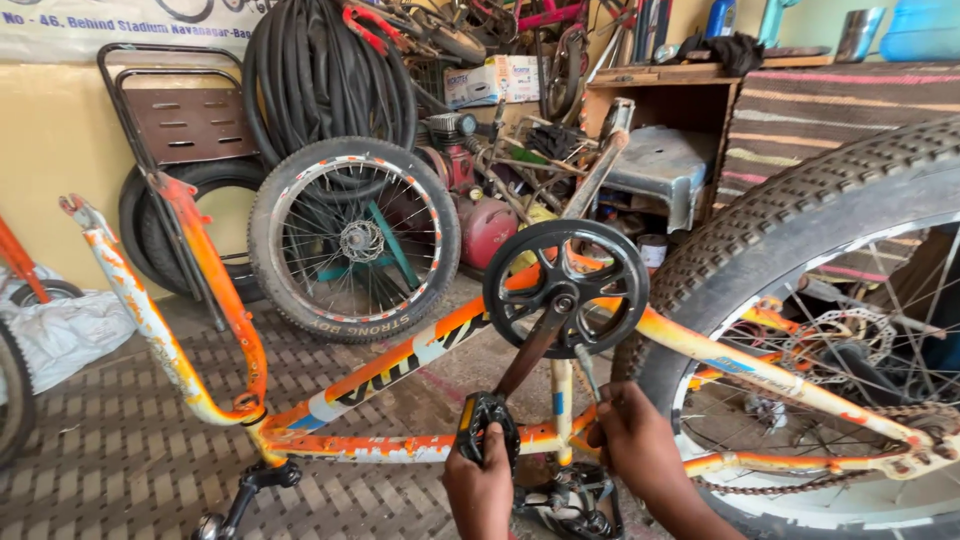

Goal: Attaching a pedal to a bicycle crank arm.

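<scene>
**Inverted bicycle: handling the pedal and crank**

My left hand (480, 490) is closed around the black pedal (487, 428), fingers (497, 447) wrapped over its near edge. My right hand (635, 440) is curled shut around the lower end of a slim metal tool (587, 372) whose upper end reaches toward the crank hub; I cannot tell what kind of tool it is. The pedal sits directly above my left fingers, and the crank arm (530, 350) runs up and to the right from it to the black chainring (566, 288), which stands above and between both hands.

Handling, as I judge it:
- The pedal is hard, moulded and ridged. It gives a sure grip but likely spins on its axle, so I clasp the whole body.
- The crank arm is rigid metal, the sounder place to brace.
- The chainring is stiff with a toothed rim; I keep my fingers off that edge.
- The orange frame (400, 365) is stiff tubing, heavy, its paint chipped and rough to the touch.

Right of my right fingers stands the knobby rear tyre (790, 220), firm rubber with deep blocks, thin taut spokes and a chain (800, 487) that looks rusty. Beyond my fingers, a smaller spoked wheel (353, 240) leans against the clutter. Everything rests on a ribbed, patterned floor (110, 440).
</scene>
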